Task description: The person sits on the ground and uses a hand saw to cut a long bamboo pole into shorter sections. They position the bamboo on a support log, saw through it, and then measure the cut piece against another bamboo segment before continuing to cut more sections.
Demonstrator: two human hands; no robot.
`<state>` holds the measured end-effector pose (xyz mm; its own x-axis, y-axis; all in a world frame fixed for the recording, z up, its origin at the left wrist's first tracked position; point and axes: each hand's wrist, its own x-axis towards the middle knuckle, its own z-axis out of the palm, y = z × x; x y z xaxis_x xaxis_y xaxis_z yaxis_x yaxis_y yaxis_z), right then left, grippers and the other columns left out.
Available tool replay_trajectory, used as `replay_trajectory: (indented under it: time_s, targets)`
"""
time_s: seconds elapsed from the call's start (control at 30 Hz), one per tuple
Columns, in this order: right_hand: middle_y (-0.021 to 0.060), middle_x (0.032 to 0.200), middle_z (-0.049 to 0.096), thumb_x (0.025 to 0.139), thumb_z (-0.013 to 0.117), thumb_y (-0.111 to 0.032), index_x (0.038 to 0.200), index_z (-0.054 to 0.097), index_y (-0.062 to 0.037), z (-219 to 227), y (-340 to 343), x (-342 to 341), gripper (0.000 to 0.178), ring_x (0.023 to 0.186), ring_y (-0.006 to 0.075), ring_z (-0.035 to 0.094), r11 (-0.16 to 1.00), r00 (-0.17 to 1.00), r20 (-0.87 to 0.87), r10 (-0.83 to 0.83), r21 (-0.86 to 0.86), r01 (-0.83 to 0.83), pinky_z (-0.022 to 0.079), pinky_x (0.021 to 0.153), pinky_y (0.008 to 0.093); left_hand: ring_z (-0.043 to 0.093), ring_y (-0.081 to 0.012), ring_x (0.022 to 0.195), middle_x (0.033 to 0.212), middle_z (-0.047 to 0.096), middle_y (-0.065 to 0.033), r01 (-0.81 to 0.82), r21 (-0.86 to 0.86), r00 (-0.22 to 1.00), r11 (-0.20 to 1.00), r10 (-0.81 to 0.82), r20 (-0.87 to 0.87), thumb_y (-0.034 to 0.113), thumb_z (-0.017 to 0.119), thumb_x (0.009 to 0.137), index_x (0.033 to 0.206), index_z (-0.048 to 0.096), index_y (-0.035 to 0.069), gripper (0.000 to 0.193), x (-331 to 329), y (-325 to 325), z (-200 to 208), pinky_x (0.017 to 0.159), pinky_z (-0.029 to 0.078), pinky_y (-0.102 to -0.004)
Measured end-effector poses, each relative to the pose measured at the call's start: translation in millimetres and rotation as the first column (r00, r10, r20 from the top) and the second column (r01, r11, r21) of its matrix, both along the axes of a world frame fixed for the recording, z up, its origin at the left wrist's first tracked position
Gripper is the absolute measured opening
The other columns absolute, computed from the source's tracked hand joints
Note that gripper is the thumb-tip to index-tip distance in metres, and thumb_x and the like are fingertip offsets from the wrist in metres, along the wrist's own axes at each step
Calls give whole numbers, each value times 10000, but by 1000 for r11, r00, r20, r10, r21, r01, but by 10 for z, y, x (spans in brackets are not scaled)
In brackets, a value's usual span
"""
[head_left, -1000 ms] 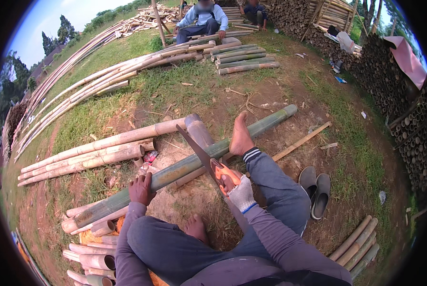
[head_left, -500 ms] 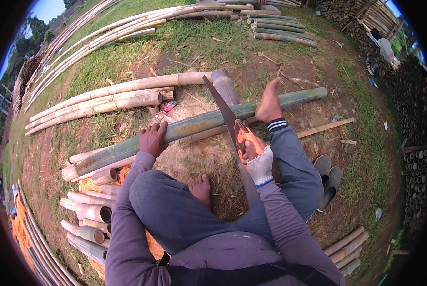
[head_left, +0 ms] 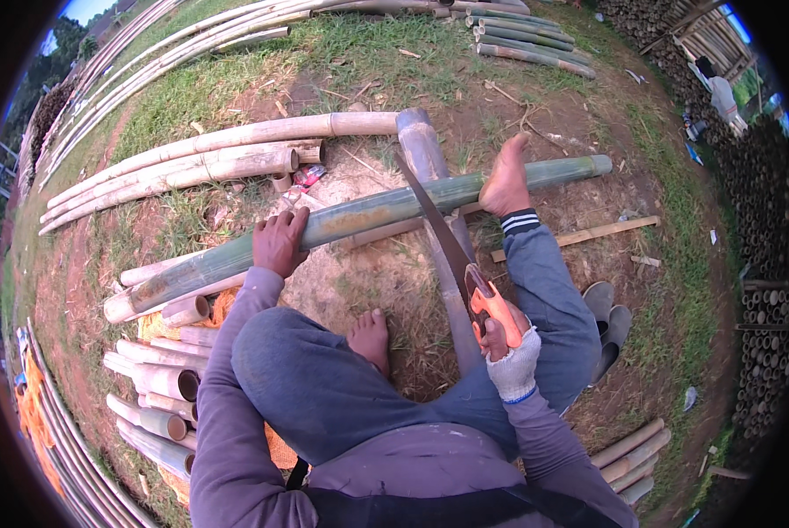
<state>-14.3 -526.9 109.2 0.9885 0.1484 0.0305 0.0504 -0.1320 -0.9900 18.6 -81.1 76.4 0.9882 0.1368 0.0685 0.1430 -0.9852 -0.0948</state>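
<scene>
A thick green bamboo pole (head_left: 368, 211) lies slantwise before me, its right end farther off. My bare left hand (head_left: 280, 242) is closed over the pole left of its middle. In my right hand (head_left: 510, 350), which wears a white fingerless glove, is the orange handle of a hand saw (head_left: 443, 231). The saw's blade lies across the pole, just left of my bare foot (head_left: 505, 180), which presses on the pole near its right end. A greyish bamboo piece (head_left: 422, 145) passes crosswise under the pole.
Pale bamboo poles (head_left: 227, 132) lie beyond on the left. Cut bamboo lengths (head_left: 161, 378) are piled over orange netting at the near left. A pair of dark shoes (head_left: 607, 326) stands by my right leg. Green bamboo pieces (head_left: 531, 40) lie at the back, and a bamboo strip (head_left: 579, 238) on the right.
My right hand has drawn the saw back toward me and to the right, and the blade's tip is now nearer the pole. My left hand keeps its grip on the pole.
</scene>
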Motion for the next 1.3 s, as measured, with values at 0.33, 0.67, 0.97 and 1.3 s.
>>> replay_trajectory:
  time_s: [0.33,0.67,0.97,1.3]
  targets:
    - [89,932,741,1049,718,-268,1244,693,26,-375,582,797,354,791,131,703,986,924,382,-11,-152,75,545,664,290,684,-316,1131,1202,675,-72,-9,-42,1000,999,9,0,295,944,682,1423,518,234,857,-6,51,4,973,509,-522]
    - [194,1056,773,1022,720,-283,1220,719,10,-107,86,273,354,970,347,763,983,950,312,16,-178,42,581,842,409,673,-322,1155,1191,667,-80,-7,-34,1000,999,7,-1,298,942,667,1439,527,231,879,23,71,-101,984,497,-537]
    - [96,909,765,1036,723,-231,1189,715,28,-291,330,532,301,736,127,709,1000,991,132,-29,0,30,551,657,302,671,-314,1157,1226,670,-74,-6,4,1000,1000,6,-5,323,948,682,1450,510,230,889,15,-15,18,985,504,-529]
    - [49,835,728,1048,716,-245,1175,707,33,-331,307,527,306,685,86,677,998,984,180,-15,57,5,516,590,269,570,-328,1306,1373,608,-94,47,-62,998,997,-45,32,456,947,689,1528,489,212,987,-60,-38,97,1125,409,-543]
